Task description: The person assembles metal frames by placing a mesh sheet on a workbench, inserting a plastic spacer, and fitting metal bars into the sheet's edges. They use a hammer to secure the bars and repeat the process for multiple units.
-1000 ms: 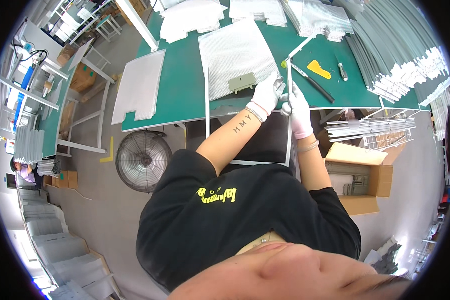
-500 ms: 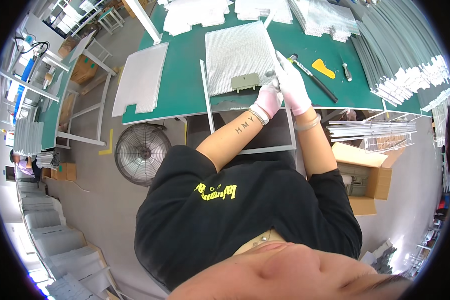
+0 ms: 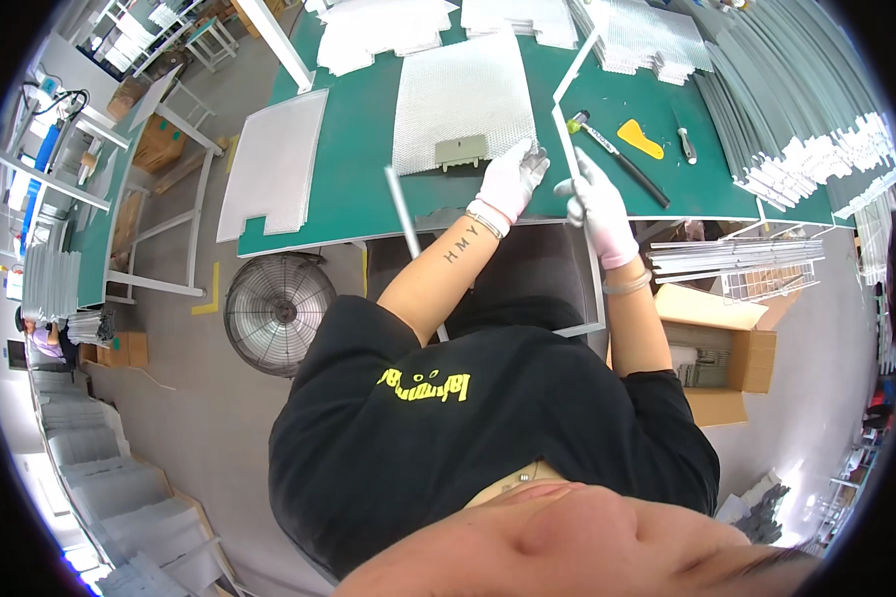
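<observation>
A thin silver-white metal frame (image 3: 594, 269) with long side bars reaches from over my lap up above the table. My right hand (image 3: 605, 217), in a white glove, is closed around its right bar, thumb on one side and fingers on the other. My left hand (image 3: 509, 184), also gloved, has its fingers stretched out beside the lower right corner of a white mesh panel (image 3: 460, 90). Whether it touches the panel, I cannot tell. A small olive-grey plastic piece (image 3: 462, 151) with short prongs sits at the panel's lower edge.
Right of the frame lie a hammer (image 3: 627, 167), a yellow scraper (image 3: 641, 138) and a screwdriver (image 3: 686, 145) on the green table (image 3: 358, 139). Metal strips (image 3: 786, 99) are piled far right. Another mesh panel (image 3: 272, 164) overhangs the left edge; a floor fan (image 3: 280, 313) stands below.
My hands, together before, have separated. The left moved left; the right moved slightly nearer with the frame's bar. The frame's far end has swung right, off the mesh panel's side.
</observation>
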Motion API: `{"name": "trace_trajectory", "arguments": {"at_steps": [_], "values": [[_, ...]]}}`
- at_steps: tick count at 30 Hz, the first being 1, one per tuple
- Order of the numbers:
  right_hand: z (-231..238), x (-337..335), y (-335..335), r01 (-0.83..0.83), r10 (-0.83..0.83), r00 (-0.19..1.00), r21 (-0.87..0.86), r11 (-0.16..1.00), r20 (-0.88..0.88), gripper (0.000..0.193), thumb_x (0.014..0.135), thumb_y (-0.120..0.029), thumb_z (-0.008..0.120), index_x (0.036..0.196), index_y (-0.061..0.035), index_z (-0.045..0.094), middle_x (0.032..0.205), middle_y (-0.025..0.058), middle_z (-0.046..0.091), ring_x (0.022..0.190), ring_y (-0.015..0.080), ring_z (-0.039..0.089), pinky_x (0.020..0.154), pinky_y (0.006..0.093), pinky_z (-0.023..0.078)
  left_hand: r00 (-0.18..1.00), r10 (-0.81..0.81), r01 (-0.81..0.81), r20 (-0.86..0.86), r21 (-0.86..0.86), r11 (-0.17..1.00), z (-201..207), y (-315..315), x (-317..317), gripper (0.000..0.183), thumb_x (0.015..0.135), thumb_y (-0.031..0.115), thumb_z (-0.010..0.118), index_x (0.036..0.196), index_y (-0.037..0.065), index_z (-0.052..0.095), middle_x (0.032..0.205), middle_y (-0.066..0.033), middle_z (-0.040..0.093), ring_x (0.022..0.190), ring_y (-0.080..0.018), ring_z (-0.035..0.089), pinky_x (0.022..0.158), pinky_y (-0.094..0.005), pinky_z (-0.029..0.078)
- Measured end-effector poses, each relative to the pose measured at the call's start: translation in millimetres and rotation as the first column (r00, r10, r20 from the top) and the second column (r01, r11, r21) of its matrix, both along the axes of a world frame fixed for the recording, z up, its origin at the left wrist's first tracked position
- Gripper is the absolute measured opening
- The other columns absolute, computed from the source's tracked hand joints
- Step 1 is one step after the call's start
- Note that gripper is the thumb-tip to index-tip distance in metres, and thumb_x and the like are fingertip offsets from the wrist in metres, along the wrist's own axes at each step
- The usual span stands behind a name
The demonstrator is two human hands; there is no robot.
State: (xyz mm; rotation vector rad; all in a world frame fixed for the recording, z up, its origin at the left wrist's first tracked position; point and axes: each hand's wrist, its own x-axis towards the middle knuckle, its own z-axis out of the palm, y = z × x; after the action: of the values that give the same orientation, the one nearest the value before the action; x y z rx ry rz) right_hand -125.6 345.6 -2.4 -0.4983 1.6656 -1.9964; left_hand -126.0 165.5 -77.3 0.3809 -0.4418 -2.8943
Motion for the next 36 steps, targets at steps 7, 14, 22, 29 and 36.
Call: {"name": "trace_trajectory", "arguments": {"at_steps": [7,14,22,29,36], "values": [[-32.6,14.0,-7.4,-0.006,0.042,0.970,-0.150,0.989,0.238,0.061,0.103,-0.020,0.052,0.157,-0.0047,0.028,0.092,0.0084,0.061,0.057,0.0051,0.042,0.051,0.0205,0.038,0.985,-0.051,0.031,-0.162,-0.124,0.992,4.1,5.0,-11.0,0.025,0.103,0.009,0.046,0.121,-0.005,0.055,0.123,-0.0190,0.060,0.116,-0.0294,0.059,0.102,-0.0411,0.050],[-39.3,34.8,-14.1,0.050,-0.016,0.979,-0.159,0.986,0.205,0.059,0.103,-0.015,0.051,0.157,-0.0024,0.029,0.089,0.0091,0.064,0.056,0.0063,0.047,0.049,0.0219,0.041,0.972,-0.102,-0.002,-0.212,-0.442,0.897,-6.4,3.5,-12.3,0.025,0.102,0.010,0.048,0.121,-0.004,0.056,0.119,-0.0174,0.063,0.111,-0.0260,0.061,0.097,-0.0368,0.052],[-6.2,-19.0,-47.3,-0.032,0.027,0.999,0.140,0.990,0.038,0.048,0.104,-0.024,0.051,0.147,-0.0026,0.046,0.083,0.0004,0.063,0.054,0.0037,0.049,0.047,0.0193,0.041,0.978,-0.183,0.142,-0.102,-0.322,0.936,-0.5,7.3,12.6,0.023,0.104,0.023,0.054,0.109,0.004,0.063,0.099,-0.0096,0.067,0.090,-0.0234,0.066,0.074,-0.0349,0.054],[-33.5,-65.9,-56.5,-0.168,0.145,0.956,0.073,0.983,0.255,0.011,0.098,-0.017,0.064,0.101,-0.0103,0.056,0.081,-0.0029,0.054,0.058,0.0048,0.048,0.049,0.0210,0.040,0.971,-0.165,0.009,-0.172,-0.667,0.745,58.5,-11.1,138.4,0.038,0.103,0.017,0.054,0.136,-0.001,0.053,0.131,-0.0134,0.062,0.119,-0.0238,0.059,0.097,-0.0360,0.050],[-33.2,-64.9,-66.9,-0.216,0.245,0.889,-0.115,0.969,0.386,0.007,0.098,-0.009,0.057,0.100,-0.0125,0.050,0.079,-0.0026,0.045,0.058,0.0074,0.041,0.050,0.0233,0.035,0.963,0.246,0.130,0.114,-0.990,-0.048,32.1,-186.5,144.0,0.042,0.106,0.027,0.045,0.131,-0.007,0.049,0.127,-0.0159,0.059,0.116,-0.0305,0.057,0.097,-0.0410,0.048]]}}
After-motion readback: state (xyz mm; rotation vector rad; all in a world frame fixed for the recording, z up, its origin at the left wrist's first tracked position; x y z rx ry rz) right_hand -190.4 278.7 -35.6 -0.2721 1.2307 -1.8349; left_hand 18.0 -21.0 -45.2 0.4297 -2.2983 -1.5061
